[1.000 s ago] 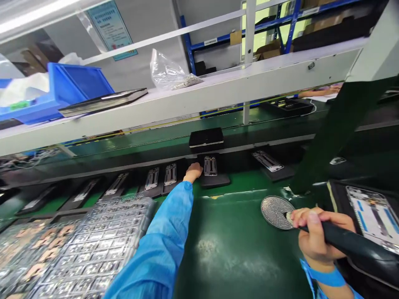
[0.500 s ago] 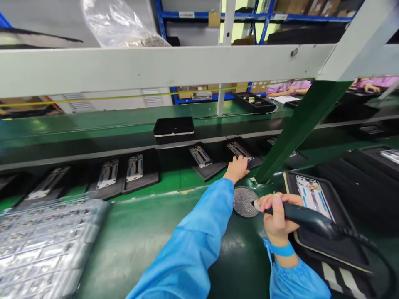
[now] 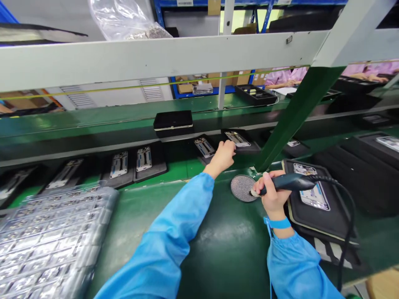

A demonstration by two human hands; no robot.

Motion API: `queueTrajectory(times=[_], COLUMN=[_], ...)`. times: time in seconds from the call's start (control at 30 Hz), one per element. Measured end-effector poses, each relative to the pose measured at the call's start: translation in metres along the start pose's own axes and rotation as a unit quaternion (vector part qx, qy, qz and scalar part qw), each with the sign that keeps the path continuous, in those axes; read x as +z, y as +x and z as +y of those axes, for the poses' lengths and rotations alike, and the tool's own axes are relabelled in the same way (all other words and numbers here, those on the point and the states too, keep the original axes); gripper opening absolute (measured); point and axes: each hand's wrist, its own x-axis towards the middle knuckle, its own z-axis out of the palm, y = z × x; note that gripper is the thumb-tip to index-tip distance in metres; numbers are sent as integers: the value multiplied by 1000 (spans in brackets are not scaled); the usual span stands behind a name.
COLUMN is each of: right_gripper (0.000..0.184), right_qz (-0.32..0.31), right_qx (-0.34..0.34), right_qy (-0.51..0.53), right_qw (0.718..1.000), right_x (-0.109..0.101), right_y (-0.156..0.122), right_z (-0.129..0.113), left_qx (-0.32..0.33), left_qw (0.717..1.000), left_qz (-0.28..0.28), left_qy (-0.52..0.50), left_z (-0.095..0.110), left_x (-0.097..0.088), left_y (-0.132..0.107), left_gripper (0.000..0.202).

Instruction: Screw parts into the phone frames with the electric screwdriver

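Note:
My left hand, fingers curled in, is over the left front edge of a black foam pad on the belt. A silver phone frame lies on that pad just beyond my fingertips. Whatever is between these fingers, if anything, is hidden. In my right hand is a dark corded electric screwdriver, held slanting with its pale tip down at a round dimpled metal plate. Right of that hand, another phone frame rests on a black padded tray.
Several phone frames on black pads line the belt, including one left of centre. Clear plastic trays are stacked at left. A green post rises beyond my right hand. A black box stands behind the belt; co-workers' pink sleeves show far right.
My left hand has moved left from the front of the phone frame, and its fingers have curled. My right hand still holds the screwdriver by the round plate. The camera view has shifted slightly.

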Motion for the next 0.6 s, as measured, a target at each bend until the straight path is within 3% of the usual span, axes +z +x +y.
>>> queueTrajectory(times=[0.07, 0.17, 0.3, 0.47, 0.6], right_gripper=[53, 53, 52, 51, 52], right_qz=[-6, -18, -32, -39, -44], right_qx=[9, 20, 29, 19, 21], right_qy=[5, 17, 31, 31, 27], right_qw=[1000, 1000, 999, 999, 998], right_x=[1, 4, 6, 7, 8], right_y=[0, -3, -8, -11, -11], right_z=[0, -1, 0, 1, 2], left_qx=[-6, -20, -3, -18, -29], left_qw=[1000, 999, 995, 987, 988], left_qz=[19, 43, 89, 112, 90], left_qy=[-7, -13, -53, -111, -126], left_z=[-12, -29, -33, -17, 2], left_x=[-22, -49, -61, -34, -1], left_y=[-33, -104, -216, -341, -416], left_gripper=[25, 24, 25, 31, 41])
